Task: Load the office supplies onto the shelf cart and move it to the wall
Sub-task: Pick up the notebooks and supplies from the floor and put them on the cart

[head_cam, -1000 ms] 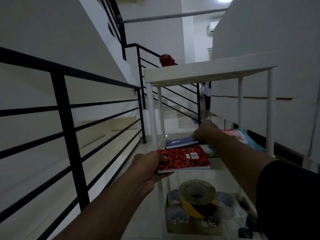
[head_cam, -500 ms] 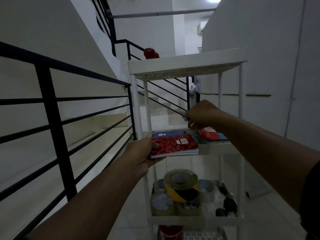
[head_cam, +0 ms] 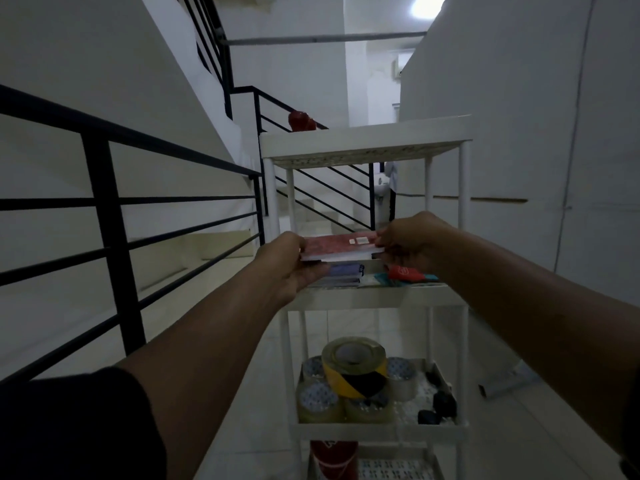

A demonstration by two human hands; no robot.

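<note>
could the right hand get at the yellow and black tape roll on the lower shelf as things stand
Probably not at once: the right hand is gripping the red notebook together with the left hand. Once freed, the tape roll sits uncovered at the shelf's open front.

My white shelf cart (head_cam: 363,147) carries blue notebooks (head_cam: 343,273) on its middle tier; below them, tape rolls (head_cam: 353,368) crowd the lower tier.

Head camera looks forward, slightly down, close to the shelf cart (head_cam: 363,147).
</note>
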